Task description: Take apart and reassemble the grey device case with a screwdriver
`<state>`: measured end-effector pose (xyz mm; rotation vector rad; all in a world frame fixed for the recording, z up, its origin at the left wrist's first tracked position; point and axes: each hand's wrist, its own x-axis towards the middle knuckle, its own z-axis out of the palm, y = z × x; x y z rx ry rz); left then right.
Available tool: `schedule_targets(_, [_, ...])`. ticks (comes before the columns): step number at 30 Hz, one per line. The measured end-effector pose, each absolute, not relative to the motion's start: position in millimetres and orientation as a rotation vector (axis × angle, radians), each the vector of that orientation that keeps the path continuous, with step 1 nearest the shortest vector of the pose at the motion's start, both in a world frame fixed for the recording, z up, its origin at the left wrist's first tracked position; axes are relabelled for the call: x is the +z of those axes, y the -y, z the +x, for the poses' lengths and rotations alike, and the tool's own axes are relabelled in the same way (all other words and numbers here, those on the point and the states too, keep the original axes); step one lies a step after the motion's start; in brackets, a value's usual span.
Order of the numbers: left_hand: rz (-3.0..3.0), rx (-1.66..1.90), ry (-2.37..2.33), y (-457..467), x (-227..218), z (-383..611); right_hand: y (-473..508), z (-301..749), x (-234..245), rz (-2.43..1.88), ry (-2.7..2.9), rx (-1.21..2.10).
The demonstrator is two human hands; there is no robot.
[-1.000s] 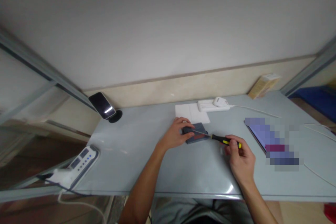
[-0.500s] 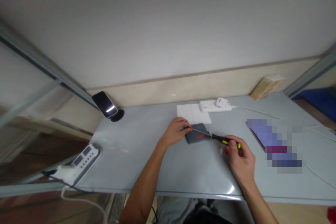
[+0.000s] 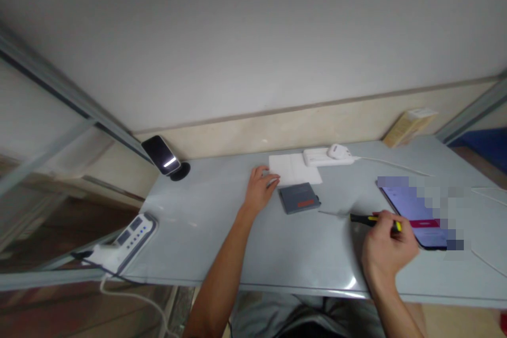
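My right hand (image 3: 388, 245) is closed around the black and yellow handle of a screwdriver (image 3: 360, 218). Its thin metal shaft points left, low over the tabletop, toward a flat grey case (image 3: 299, 198). An orange-red mark shows on the case's lower right part, and a small dark piece sticks out at its right edge. Left of the case, my left hand (image 3: 260, 190) has its fingers apart and holds nothing visible. Its fingertips are at the left edge of a folded white sheet (image 3: 295, 169); whether they touch it I cannot tell.
A white power strip (image 3: 327, 157) with a plug lies behind the sheet. The right side has a partly blurred phone or tablet (image 3: 407, 206) and a yellowish box (image 3: 410, 127). A phone on a stand (image 3: 160, 156) and another power strip (image 3: 132, 237) are at left.
The screwdriver, in my right hand, has moved right and away from the case. My left hand has let go of the shaft end and shifted slightly left and back.
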<state>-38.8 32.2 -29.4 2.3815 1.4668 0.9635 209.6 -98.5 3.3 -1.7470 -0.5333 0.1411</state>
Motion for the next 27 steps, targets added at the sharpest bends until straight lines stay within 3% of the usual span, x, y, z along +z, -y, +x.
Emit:
schedule_targets(15, [2.429,1.117,-1.189,-21,-11,-26,97,209,5,-1.725,0.522,0.247])
schedule_targets(27, [2.395,0.831,-1.0,-4,2,-12,97,210,4,-1.733,0.532,0.237])
